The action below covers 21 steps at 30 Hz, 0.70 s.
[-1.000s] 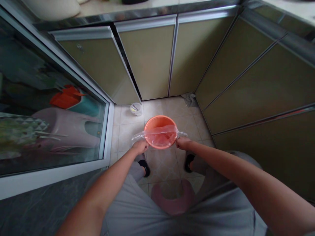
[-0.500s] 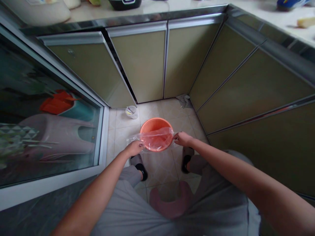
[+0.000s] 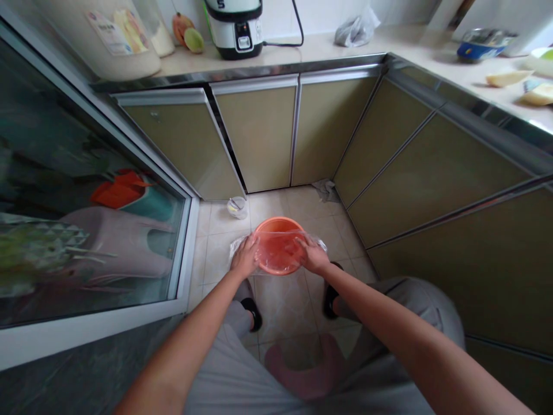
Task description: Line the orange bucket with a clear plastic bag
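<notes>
An orange plastic basin (image 3: 279, 226) stands on the tiled floor in front of my feet. A clear plastic sheet (image 3: 279, 253) lies stretched over its near half. My left hand (image 3: 245, 256) presses the sheet down at the basin's left rim, fingers spread. My right hand (image 3: 313, 254) presses the sheet at the right rim in the same way. A pink stool (image 3: 302, 369) shows between my knees.
A small clear cup (image 3: 237, 207) sits on the floor near the cabinets (image 3: 259, 132). A grey rag (image 3: 326, 189) lies in the corner. A glass sliding door (image 3: 86, 202) is at left. A rice cooker (image 3: 234, 27) and bags sit on the counter.
Both hands moved from gripping the sheet's ends to pressing it flat against the basin's sides. The view tilted up, showing the counter.
</notes>
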Tool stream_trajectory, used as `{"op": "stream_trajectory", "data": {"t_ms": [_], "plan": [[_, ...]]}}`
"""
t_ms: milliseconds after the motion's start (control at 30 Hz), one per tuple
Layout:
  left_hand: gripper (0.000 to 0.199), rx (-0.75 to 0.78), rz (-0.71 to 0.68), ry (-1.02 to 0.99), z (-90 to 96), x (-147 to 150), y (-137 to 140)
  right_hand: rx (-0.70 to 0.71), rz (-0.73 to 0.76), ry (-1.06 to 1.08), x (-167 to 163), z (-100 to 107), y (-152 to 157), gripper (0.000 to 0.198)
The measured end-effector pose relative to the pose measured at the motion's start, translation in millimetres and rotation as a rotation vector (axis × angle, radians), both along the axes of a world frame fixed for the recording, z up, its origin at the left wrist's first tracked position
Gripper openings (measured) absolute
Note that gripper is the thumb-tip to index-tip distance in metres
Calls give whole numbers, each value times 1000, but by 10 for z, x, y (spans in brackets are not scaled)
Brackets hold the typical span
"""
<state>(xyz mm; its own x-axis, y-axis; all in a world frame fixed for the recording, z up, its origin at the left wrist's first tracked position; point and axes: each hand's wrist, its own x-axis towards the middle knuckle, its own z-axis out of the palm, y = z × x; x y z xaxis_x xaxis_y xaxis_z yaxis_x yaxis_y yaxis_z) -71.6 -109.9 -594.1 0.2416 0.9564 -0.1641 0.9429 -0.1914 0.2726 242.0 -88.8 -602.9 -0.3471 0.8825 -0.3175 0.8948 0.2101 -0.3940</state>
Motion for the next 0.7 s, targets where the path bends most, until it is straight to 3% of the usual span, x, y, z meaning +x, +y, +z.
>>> {"op": "stream_trajectory", "data": {"t_ms": [200,433,700], "plan": [[115,-101,-35,4,-100,-143,230,26,67,37,131,-90,261,103],[139,-240,-53,-2,-164,-242,515,-74,69,70,275,-208,642,137],[162,-346,-112,-22,-272,-422,977,-109,200,194,271,-471,1164,160]]}}
